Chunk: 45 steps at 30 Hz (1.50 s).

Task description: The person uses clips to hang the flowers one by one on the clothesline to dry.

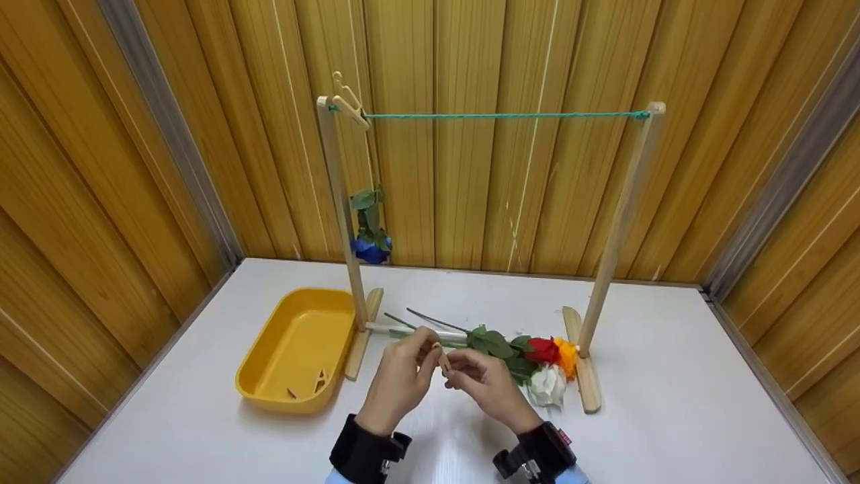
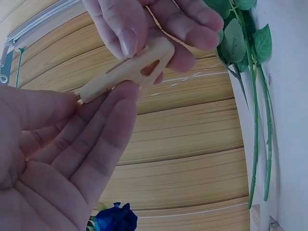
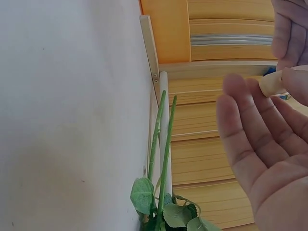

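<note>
Head: left hand [image 1: 402, 374], right hand [image 1: 494, 388] pinch 1 peg [image 1: 443, 361]; tray [image 1: 306, 339] holds perhaps 2 more; roses [image 1: 543, 350] by rack [image 1: 614, 247].

Clothespin [image 3: 271, 85] partly hidden by right hand [image 3: 269, 154]

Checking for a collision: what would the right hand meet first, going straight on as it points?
Beyond the clothespin it holds, the right hand would likely meet the left hand first, though depth is unclear.

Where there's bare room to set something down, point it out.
Free: the white table right of the right post's foot, out to the right wall; also inside the yellow tray, beyond its wooden pieces. Crowded: mid-table, where the left hand and right hand hold a clothespin beside roses.
</note>
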Tool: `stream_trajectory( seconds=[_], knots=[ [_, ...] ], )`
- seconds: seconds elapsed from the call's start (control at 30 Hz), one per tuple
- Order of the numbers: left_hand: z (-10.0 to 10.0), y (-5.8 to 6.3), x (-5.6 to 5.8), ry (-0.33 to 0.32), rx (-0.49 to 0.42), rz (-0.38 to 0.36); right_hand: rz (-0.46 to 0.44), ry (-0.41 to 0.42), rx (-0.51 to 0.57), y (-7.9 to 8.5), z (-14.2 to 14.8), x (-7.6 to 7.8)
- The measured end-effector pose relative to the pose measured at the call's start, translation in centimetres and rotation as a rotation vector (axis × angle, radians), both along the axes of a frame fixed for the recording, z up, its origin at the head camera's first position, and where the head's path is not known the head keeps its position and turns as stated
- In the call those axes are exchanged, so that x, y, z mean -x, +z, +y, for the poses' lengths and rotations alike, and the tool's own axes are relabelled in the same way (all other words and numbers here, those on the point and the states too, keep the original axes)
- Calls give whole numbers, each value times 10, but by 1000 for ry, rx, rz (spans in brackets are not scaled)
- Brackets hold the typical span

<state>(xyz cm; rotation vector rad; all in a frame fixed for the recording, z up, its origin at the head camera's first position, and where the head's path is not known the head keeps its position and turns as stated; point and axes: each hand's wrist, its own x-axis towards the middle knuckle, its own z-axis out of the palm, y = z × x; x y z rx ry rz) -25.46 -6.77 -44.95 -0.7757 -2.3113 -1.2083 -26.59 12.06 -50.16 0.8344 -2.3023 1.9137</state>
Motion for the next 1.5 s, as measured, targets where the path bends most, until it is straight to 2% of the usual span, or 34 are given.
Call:
stream_trajectory(
  seconds=[0.17,0.27,0.47,0.6,0.8,1.1,1.4,1.5],
  knots=[
    [-2,2,-1,-33,38,-47,25,-19,11,2,1,-1],
    [-3,2,-1,-30,66,-40,68,-43,15,4,1,-1],
    [-5,0,-2,0,116,-6,186,-91,12,5,2,-3],
    [-7,-2,-4,35,181,5,237,-134,-13,6,1,-4],
    [-9,-3,-5,84,265,54,249,-171,-30,6,2,-5],
    [-9,-3,-7,150,278,64,302,-175,-43,5,2,-5],
    [-11,-2,-4,85,314,43,302,-171,-43,7,2,-5],
    [-12,-1,-2,81,323,42,294,-168,-48,8,1,-4]
  ],
)
